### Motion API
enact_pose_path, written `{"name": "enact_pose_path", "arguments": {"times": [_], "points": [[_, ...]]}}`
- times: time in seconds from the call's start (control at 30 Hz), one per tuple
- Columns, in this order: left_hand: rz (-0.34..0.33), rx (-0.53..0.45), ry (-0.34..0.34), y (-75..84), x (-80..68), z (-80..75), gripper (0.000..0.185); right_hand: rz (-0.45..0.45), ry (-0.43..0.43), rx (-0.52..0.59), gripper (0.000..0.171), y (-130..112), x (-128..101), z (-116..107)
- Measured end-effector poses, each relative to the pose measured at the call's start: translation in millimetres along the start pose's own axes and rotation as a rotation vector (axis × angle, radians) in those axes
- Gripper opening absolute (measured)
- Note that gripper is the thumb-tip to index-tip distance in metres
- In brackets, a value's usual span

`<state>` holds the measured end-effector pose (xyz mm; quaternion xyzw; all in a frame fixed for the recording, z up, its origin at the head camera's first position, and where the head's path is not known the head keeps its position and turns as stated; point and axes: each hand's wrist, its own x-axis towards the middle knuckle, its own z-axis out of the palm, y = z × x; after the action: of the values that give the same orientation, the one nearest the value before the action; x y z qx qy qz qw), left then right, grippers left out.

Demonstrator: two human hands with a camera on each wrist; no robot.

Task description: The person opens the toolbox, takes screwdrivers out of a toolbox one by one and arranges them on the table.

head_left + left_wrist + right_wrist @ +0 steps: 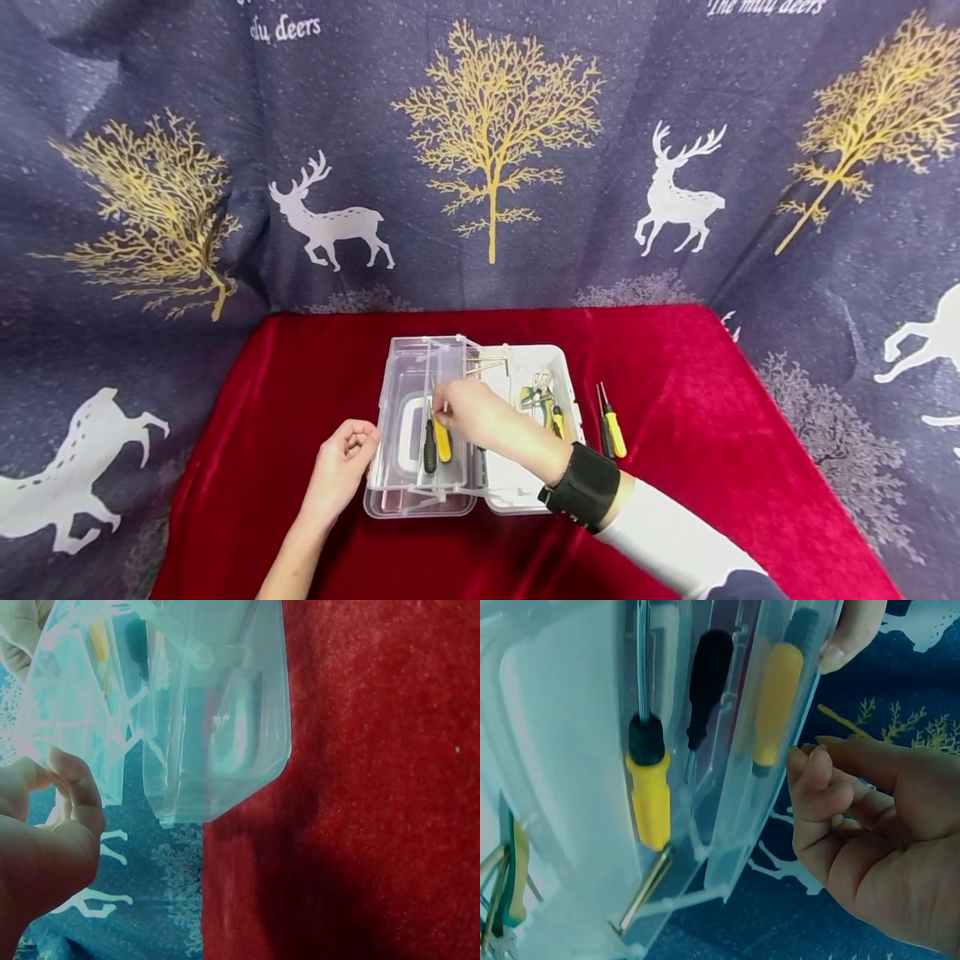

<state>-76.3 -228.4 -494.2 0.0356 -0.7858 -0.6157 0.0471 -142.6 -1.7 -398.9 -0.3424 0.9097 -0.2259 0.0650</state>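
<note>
My right hand (468,408) is over the clear plastic tray (386,375) of an open toolbox, fingers loosely curled. Nothing shows between its fingers. Its fingertips are by the shaft end of a yellow screwdriver (442,440), which lies next to a black screwdriver (430,450). Another screwdriver, yellow with a black collar (651,795), appears in the right wrist view. My left hand (345,454), with fingers bent and no object visible in it, is right at the tray's left edge. In the left wrist view the same hand (60,840) is beside the clear plastic.
Pliers (538,396) and a yellow-handled tool (558,422) lie in the white toolbox base (517,475). Gold hex keys (487,364) lie at its far end. Two screwdrivers (613,429) lie on the red cloth (660,375) to the right. A patterned curtain hangs behind.
</note>
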Motion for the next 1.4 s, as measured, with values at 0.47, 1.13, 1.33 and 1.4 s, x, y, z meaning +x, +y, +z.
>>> {"name": "enact_pose_path", "arguments": {"times": [0.47, 1.13, 1.33, 1.4], "points": [[0.021, -0.053, -0.012, -1.6, 0.6, 1.2, 0.006, 0.028, -0.035, -0.038, 0.006, -2.0, 4.0, 11.3], [0.024, -0.076, -0.020, -1.8, -2.9, 1.3, 0.007, 0.022, -0.014, -0.017, 0.004, 2.1, 5.5, 15.1], [0.025, -0.068, -0.023, -1.2, -2.2, 1.5, 0.006, 0.009, 0.056, 0.100, 0.007, 10.1, -1.8, 12.9], [0.022, -0.063, -0.022, -0.8, -2.2, 0.7, 0.006, 0.004, 0.074, 0.128, 0.008, 12.0, -3.9, 12.9]]}}
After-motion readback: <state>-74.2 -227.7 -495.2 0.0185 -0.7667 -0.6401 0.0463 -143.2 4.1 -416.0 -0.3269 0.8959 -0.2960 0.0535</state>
